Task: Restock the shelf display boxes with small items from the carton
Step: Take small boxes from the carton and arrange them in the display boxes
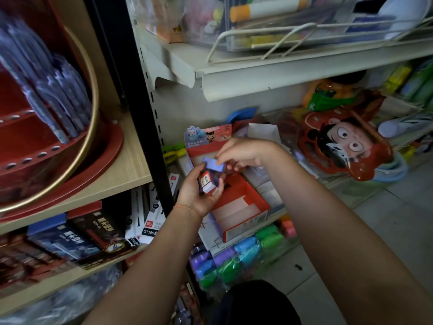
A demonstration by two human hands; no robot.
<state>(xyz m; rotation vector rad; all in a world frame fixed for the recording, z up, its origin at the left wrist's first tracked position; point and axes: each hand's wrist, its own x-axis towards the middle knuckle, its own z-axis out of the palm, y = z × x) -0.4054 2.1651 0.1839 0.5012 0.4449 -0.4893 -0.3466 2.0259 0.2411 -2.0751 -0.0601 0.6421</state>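
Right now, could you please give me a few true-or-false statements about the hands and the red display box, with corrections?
1. The left hand grips a bunch of small boxes. True.
2. The right hand rests on the floor. False: it pinches the blue item at the top of the bunch.
3. The red display box is packed full. False: the part in view looks empty.
4. A cartoon face mask lies right of the hands. True.

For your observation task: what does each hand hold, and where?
Left hand grips small packs round their sides. Right hand pinches the top blue pack at its upper edge.
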